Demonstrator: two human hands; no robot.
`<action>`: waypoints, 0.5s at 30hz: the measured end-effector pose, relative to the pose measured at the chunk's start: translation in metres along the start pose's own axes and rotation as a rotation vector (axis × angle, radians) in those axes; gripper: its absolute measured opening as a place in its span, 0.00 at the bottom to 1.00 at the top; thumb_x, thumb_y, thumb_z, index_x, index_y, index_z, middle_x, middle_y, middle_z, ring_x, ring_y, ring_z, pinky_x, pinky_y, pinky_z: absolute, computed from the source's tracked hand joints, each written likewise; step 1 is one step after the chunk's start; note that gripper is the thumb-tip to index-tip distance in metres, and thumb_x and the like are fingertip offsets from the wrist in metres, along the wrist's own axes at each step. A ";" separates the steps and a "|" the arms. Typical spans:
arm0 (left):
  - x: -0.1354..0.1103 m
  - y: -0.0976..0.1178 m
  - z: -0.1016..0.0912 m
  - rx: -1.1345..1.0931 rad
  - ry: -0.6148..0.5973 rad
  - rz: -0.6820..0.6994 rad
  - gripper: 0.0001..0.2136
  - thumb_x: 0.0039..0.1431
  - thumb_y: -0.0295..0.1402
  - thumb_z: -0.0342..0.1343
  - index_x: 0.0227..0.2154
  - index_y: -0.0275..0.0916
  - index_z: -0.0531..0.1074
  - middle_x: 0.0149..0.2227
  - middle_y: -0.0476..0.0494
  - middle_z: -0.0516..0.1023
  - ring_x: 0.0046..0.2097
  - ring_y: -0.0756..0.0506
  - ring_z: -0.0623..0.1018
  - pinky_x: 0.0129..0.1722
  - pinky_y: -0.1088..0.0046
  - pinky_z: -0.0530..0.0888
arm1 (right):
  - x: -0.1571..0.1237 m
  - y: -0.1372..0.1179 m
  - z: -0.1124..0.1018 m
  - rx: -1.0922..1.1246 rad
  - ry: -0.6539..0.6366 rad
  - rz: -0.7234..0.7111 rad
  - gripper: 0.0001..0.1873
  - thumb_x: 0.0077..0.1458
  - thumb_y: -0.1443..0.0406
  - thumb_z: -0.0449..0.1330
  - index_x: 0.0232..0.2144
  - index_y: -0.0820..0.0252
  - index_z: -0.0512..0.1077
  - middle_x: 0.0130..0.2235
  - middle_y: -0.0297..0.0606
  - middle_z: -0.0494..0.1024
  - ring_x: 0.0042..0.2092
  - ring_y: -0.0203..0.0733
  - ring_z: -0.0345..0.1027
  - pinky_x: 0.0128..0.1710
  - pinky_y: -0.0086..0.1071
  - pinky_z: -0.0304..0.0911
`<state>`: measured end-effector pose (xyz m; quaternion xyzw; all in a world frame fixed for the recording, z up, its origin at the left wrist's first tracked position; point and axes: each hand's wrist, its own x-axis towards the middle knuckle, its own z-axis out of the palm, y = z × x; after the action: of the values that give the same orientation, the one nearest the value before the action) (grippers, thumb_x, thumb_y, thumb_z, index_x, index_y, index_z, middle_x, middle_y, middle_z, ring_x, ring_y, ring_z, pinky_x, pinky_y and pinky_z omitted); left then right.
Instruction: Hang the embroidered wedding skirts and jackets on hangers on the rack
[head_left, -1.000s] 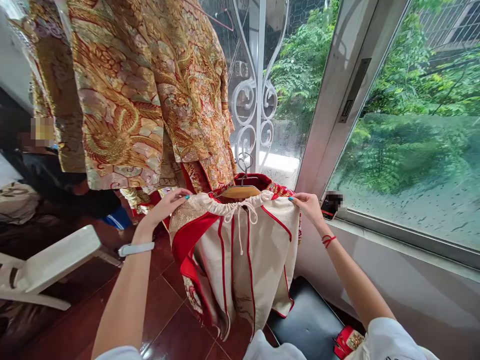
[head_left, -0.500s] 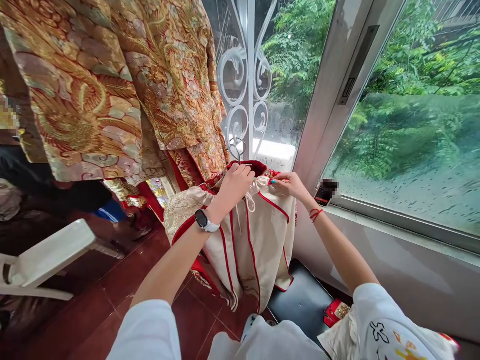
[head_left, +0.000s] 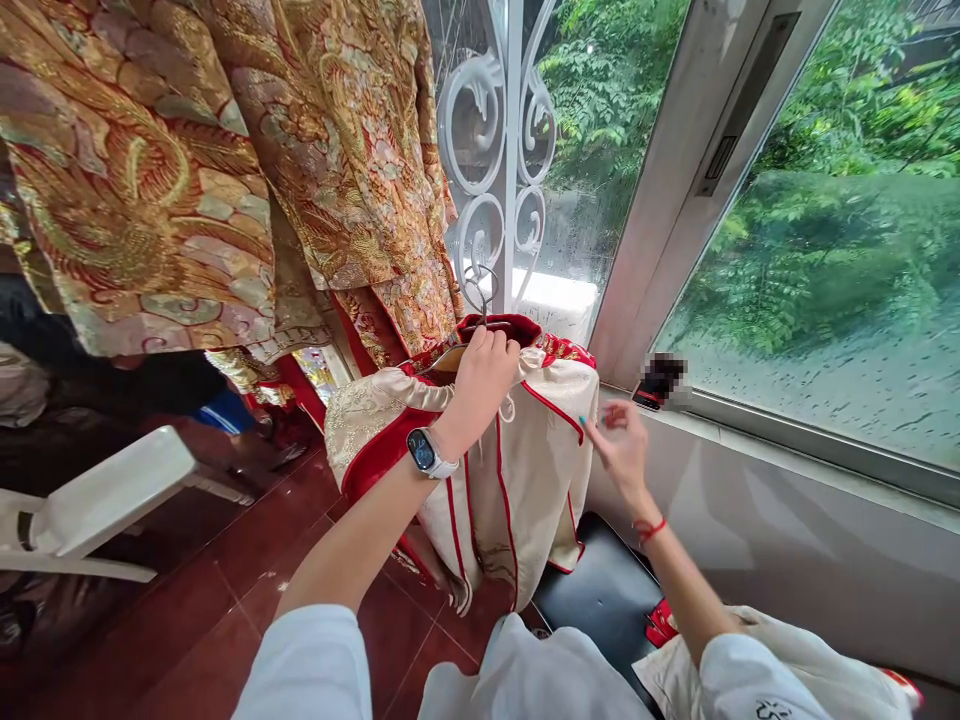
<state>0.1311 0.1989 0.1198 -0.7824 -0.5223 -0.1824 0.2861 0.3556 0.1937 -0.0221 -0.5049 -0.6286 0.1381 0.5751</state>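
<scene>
- The left arm reaches forward and up from the lower middle of the view, elbow bent. Its white sleeve is pushed up, and a smartwatch [head_left: 425, 452] sits on the wrist.
- The left hand [head_left: 484, 375] is closed in a fist, knuckles up, around the gathered top of the cream-and-red garment [head_left: 525, 470]. It grips where the cloth bunches over the wooden hanger [head_left: 450, 357].
- The garment hangs straight down from that grip, in front of the window wall. Its red-trimmed panels fall toward the dark red tiled floor [head_left: 225, 620], and its lower edge hangs just above a black stool [head_left: 607, 610].
- The right arm comes in from the lower right, forearm angled up and to the left, with a red string [head_left: 649, 527] around the wrist.
- The right hand [head_left: 622, 445] holds nothing; its fingers are loosely spread. The fingertips lie just beside the garment's right edge, but I cannot tell whether they touch it.
- A gold brocade robe [head_left: 150, 180] hangs at upper left, behind and above the garment.
- A white scrolled grille [head_left: 499, 150] stands behind the hanger.
- A white chair [head_left: 97, 500] sits well apart, at the left.
</scene>
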 end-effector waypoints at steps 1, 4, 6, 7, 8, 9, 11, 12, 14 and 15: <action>0.000 0.001 0.000 -0.002 -0.017 -0.010 0.15 0.64 0.17 0.41 0.37 0.34 0.72 0.36 0.38 0.75 0.42 0.40 0.74 0.51 0.57 0.67 | -0.022 0.014 0.007 0.041 -0.049 0.113 0.22 0.48 0.52 0.66 0.40 0.57 0.67 0.37 0.39 0.74 0.36 0.43 0.68 0.36 0.36 0.67; 0.000 0.002 -0.001 -0.043 -0.041 -0.039 0.15 0.64 0.16 0.41 0.36 0.33 0.72 0.36 0.37 0.74 0.43 0.39 0.74 0.52 0.56 0.67 | -0.060 0.045 0.032 0.179 -0.294 0.313 0.20 0.49 0.52 0.61 0.39 0.58 0.68 0.38 0.41 0.77 0.37 0.45 0.70 0.36 0.37 0.68; 0.000 0.000 0.000 -0.038 -0.024 -0.028 0.16 0.63 0.16 0.40 0.35 0.34 0.72 0.36 0.37 0.74 0.42 0.39 0.73 0.51 0.56 0.67 | -0.055 0.057 0.038 0.164 -0.392 0.317 0.16 0.49 0.53 0.59 0.35 0.59 0.70 0.35 0.41 0.77 0.35 0.46 0.69 0.36 0.37 0.66; -0.001 -0.001 0.001 -0.014 -0.010 -0.014 0.16 0.63 0.16 0.40 0.35 0.34 0.72 0.35 0.38 0.74 0.41 0.39 0.73 0.50 0.56 0.67 | -0.046 0.060 0.035 0.134 -0.420 0.302 0.15 0.48 0.54 0.59 0.32 0.59 0.70 0.33 0.40 0.77 0.34 0.45 0.68 0.35 0.36 0.65; -0.001 -0.001 0.002 0.018 0.005 0.002 0.16 0.63 0.15 0.40 0.34 0.35 0.72 0.34 0.39 0.73 0.40 0.40 0.73 0.49 0.57 0.67 | -0.035 0.064 0.029 0.104 -0.441 0.289 0.13 0.46 0.55 0.59 0.29 0.59 0.70 0.29 0.38 0.76 0.32 0.45 0.66 0.33 0.36 0.63; -0.001 -0.002 0.002 0.052 0.020 0.015 0.16 0.63 0.16 0.40 0.34 0.35 0.72 0.33 0.40 0.73 0.40 0.40 0.73 0.48 0.59 0.68 | -0.026 0.067 0.020 0.076 -0.449 0.273 0.12 0.45 0.56 0.59 0.26 0.58 0.70 0.26 0.36 0.73 0.30 0.43 0.63 0.31 0.35 0.61; -0.001 -0.002 0.002 0.114 0.042 0.027 0.15 0.63 0.16 0.41 0.34 0.35 0.72 0.33 0.41 0.73 0.38 0.41 0.72 0.46 0.61 0.68 | -0.017 0.071 0.001 0.005 -0.367 0.244 0.10 0.44 0.58 0.58 0.20 0.57 0.67 0.21 0.33 0.67 0.27 0.40 0.57 0.29 0.34 0.55; 0.000 -0.001 0.001 0.142 0.042 0.027 0.15 0.64 0.17 0.41 0.35 0.35 0.72 0.33 0.41 0.73 0.38 0.41 0.72 0.45 0.61 0.68 | -0.020 0.073 -0.006 -0.040 -0.293 0.232 0.10 0.45 0.58 0.56 0.18 0.56 0.64 0.19 0.33 0.63 0.26 0.39 0.55 0.28 0.34 0.53; 0.002 0.001 -0.002 0.195 0.008 0.023 0.14 0.64 0.17 0.41 0.35 0.34 0.72 0.33 0.39 0.74 0.38 0.41 0.73 0.44 0.62 0.69 | -0.037 0.071 -0.011 -0.114 -0.183 0.222 0.13 0.49 0.58 0.53 0.17 0.55 0.59 0.18 0.32 0.59 0.24 0.38 0.51 0.26 0.34 0.49; 0.002 0.003 -0.004 0.219 -0.019 0.018 0.14 0.64 0.17 0.41 0.36 0.33 0.72 0.34 0.38 0.74 0.39 0.40 0.73 0.44 0.62 0.69 | -0.049 0.068 -0.009 -0.127 -0.180 0.223 0.15 0.50 0.57 0.53 0.16 0.54 0.58 0.17 0.32 0.58 0.24 0.38 0.50 0.26 0.34 0.49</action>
<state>0.1345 0.1970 0.1236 -0.7530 -0.5347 -0.1141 0.3663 0.3871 0.1824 -0.0993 -0.5926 -0.6252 0.2058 0.4644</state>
